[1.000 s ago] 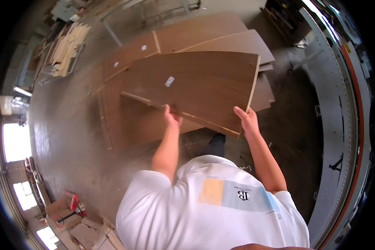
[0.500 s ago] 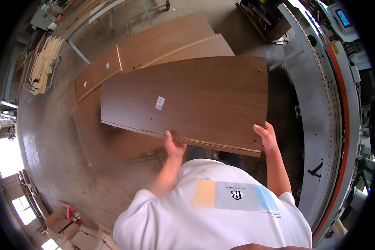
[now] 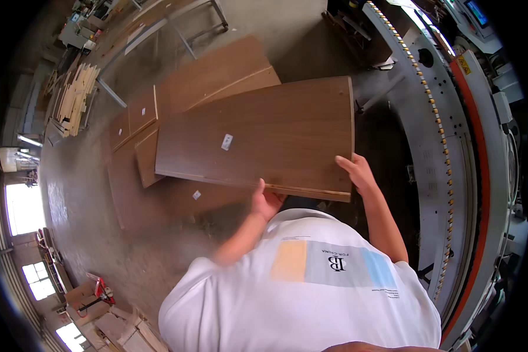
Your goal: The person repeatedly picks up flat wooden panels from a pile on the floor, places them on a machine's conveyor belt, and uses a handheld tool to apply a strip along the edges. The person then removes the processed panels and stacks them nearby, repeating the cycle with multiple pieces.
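Observation:
A long brown wood-grain panel [image 3: 276, 129] spans the space in front of me, with a small white label [image 3: 227, 142] on its upper face. My left hand [image 3: 267, 202] grips its near long edge, thumb on top and fingers underneath. At the right end, my right hand [image 3: 358, 171] clasps the panel near its corner, the thumb over the face. The fingers of both hands are partly hidden below the board. More brown panels [image 3: 217, 67] lie beneath and beyond it, some bearing white labels.
Along my right runs a long grey machine [image 3: 416, 105] with a row of rollers and an orange-red strip [image 3: 475, 129]. A metal-framed table [image 3: 179, 36] stands at the far left, near a stack of light wood strips [image 3: 76, 100]. Concrete floor [image 3: 79, 193] stretches to the left.
My view has shifted. The panel and both hands appear slightly higher in the picture, its right end further left. Another labelled board now shows beneath its left end. Both hands keep their hold.

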Motion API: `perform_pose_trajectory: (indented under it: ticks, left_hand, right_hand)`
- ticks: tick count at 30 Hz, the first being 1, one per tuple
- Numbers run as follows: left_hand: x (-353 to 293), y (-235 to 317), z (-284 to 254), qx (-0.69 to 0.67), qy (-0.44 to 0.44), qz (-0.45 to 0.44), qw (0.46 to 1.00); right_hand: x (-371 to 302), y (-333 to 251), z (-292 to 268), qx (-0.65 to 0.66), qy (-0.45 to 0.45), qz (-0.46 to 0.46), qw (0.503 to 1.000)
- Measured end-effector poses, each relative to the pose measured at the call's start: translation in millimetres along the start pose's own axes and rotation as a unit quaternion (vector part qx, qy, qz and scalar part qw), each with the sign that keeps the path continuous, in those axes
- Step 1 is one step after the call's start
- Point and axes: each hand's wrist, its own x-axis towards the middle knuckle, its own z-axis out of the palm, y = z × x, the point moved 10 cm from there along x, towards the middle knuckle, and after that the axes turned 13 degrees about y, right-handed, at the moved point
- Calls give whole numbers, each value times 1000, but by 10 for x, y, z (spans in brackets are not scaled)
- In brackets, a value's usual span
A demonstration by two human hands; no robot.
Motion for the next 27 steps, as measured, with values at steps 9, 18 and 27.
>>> perform_pose_trajectory:
  ticks: [9,18,27]
  left_hand:
    - [385,-1165,2047,47,-127,-48,990]
    - [1174,-1007,3118,-11,-150,-21,988]
    - [1905,-600,3281,-170,-62,271,945]
  right_hand:
    - [1189,-843,111,-114,-169,-8,979]
    - [3035,-2021,54,-161,-258,-32,952]
    - [5108,-2937,1138,-97,-331,127,930]
